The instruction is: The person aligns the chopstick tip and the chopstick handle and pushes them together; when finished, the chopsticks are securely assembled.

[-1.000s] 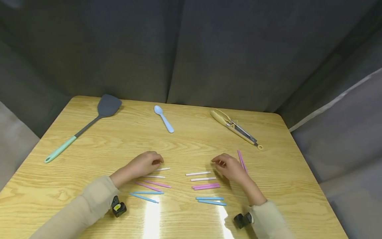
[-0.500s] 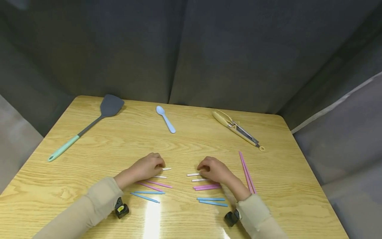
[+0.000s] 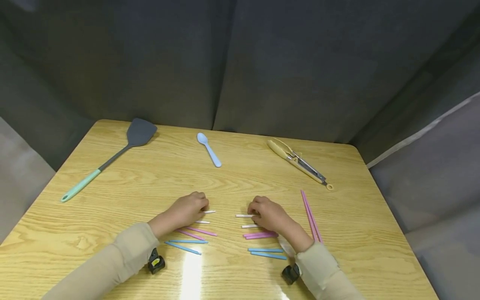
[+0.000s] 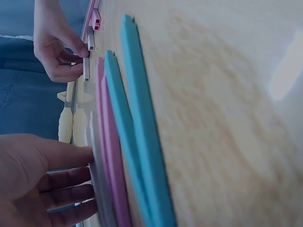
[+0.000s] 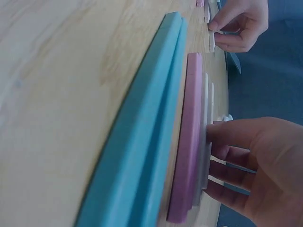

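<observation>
Your left hand [image 3: 191, 206], fingers curled in, pinches a slim white stick [image 3: 209, 211] low on the wood-grain counter [image 3: 240, 183]; your right hand [image 3: 268, 212], likewise curled, pinches its matching white stick [image 3: 243, 216]. Sticks this thin, lying flat, probably leave you only fingertip room. Nearer you lie short pink sticks [image 3: 259, 235] and flat-sided blue sticks [image 3: 266, 250], apparently grouped by colour. Long pink chopsticks [image 3: 306, 204] rest beside your right hand; yellow-headed metal tongs [image 3: 276, 149] lie beyond.
</observation>
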A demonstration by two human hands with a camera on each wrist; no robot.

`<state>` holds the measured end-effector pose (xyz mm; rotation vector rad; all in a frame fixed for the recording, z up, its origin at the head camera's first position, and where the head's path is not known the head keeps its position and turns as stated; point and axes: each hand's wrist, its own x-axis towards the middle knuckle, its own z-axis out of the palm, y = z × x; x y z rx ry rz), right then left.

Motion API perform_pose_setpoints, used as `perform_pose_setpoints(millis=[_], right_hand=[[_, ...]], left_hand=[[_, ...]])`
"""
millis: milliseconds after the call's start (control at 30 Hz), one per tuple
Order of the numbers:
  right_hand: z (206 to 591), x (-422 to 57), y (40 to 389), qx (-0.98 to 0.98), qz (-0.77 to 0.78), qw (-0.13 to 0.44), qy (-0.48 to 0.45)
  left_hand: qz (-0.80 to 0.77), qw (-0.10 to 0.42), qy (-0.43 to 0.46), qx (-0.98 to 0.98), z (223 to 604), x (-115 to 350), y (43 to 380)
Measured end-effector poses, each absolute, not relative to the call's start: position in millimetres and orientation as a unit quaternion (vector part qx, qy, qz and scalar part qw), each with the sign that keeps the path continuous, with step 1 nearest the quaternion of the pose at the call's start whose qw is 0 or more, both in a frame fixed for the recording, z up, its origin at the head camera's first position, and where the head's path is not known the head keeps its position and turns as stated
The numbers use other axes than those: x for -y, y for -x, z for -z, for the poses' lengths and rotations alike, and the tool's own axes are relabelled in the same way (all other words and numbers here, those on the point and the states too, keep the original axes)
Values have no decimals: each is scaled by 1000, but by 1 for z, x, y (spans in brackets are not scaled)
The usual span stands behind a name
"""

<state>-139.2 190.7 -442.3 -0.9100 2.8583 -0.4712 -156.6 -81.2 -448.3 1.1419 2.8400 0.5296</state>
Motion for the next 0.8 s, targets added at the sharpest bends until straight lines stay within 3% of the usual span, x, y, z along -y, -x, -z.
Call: perform_pose_setpoints(millis=[333,667,800], right_hand=[[443,-189,139,-945,147,42,288],[428,-194,145,-952,188,65,231],[421,-198,145,-952,216,62,208]], left_hand=[[-153,-8,-373,-915,447,78,159],[-211,63,-307,-926,433,82,164],[-252,66,-285,-922,423,83,167]])
